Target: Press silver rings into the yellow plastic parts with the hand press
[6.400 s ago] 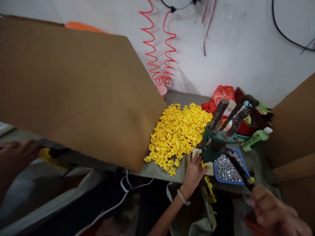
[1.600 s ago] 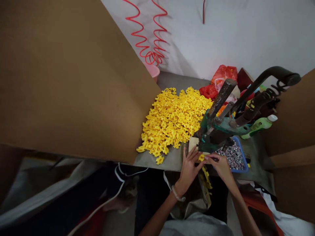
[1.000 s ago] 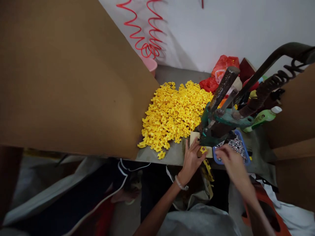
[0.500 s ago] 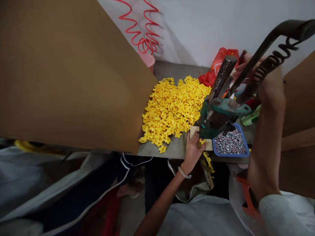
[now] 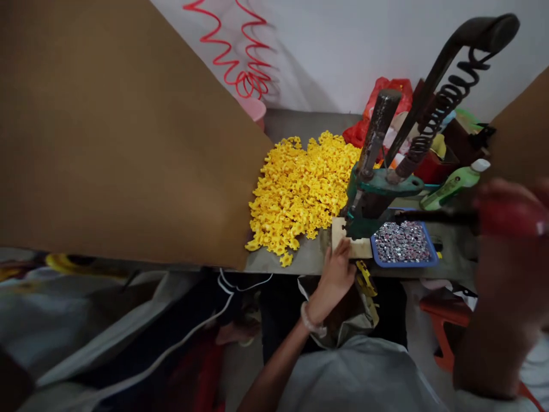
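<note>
My left hand [image 5: 335,274] rests at the pale notched block [image 5: 361,248] under the green hand press [image 5: 371,200]. Its fingers reach onto the block's front edge, slightly bent and apart, with no piece showing in them. My right hand [image 5: 525,197], smeared by motion, is closed round the red grip [image 5: 506,218] of the press's dark lever [image 5: 441,216], which points right and lies nearly level. A heap of small yellow plastic pieces [image 5: 300,194] spreads left of the press. Beside the block, a blue tray [image 5: 375,258] holds many small shiny metallic parts.
Cardboard walls [image 5: 128,143] enclose the left side. Behind the press are a red plastic bag [image 5: 360,129] and a green bottle [image 5: 452,186]. Yellow pieces [image 5: 365,280] hang below the table's front edge. An orange stool [image 5: 448,326] stands at lower right.
My right hand has come down and right from behind the press, bringing the lever down. The yellow piece at my left fingertips no longer shows. The view has shifted slightly.
</note>
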### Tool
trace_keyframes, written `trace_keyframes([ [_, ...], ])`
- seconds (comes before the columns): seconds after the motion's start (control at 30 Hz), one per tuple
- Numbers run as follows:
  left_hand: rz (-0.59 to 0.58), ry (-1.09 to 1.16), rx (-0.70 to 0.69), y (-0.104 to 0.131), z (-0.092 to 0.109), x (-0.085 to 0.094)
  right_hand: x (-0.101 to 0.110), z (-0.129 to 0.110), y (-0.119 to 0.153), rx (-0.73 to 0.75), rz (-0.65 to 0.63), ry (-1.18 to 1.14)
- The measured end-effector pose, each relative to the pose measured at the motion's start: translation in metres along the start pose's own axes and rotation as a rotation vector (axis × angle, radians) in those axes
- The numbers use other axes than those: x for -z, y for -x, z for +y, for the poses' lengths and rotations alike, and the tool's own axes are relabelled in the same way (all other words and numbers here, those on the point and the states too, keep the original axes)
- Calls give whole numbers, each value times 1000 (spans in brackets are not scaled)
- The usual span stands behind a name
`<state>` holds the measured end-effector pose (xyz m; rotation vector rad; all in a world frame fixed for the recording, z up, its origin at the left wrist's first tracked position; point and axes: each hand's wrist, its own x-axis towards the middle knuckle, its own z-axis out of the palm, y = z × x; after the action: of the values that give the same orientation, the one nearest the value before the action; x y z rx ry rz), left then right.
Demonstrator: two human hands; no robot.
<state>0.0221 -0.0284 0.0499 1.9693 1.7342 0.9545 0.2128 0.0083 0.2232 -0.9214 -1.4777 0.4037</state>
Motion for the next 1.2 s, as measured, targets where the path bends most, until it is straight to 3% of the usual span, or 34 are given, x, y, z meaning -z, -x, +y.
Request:
trace_keyframes([
  [0.03,30,-15,3,2,-7,6,-5,17,-10,-39,-54,15],
  [0.1,138,-121,130,0,-23,17,-13,59,-14,-171,-294,139],
  [0.2,195,-318,398,-15,-46,25,-18,122,19,-289,-580,357],
  [0.27,172,-343,455,-25,-58,25,-17,151,49,-259,-678,411],
  [0.37,172,-274,420,-29,-71,23,-16,171,77,-146,-755,519],
  [0.53,231,71,393,-21,-77,35,-16,177,77,-124,-794,530],
  [0.63,312,379,375,-18,-69,48,-17,177,73,-138,-777,514],
  [0.77,326,491,310,-16,-55,56,-17,168,74,-106,-707,547],
  [0.97,253,464,300,-9,-39,29,-22,124,86,-34,-481,492],
  [1.1,115,349,27,-2,-34,2,-35,101,101,101,-479,427],
  [1.2,104,260,-102,-2,-38,-10,-46,99,107,232,-542,451],
])
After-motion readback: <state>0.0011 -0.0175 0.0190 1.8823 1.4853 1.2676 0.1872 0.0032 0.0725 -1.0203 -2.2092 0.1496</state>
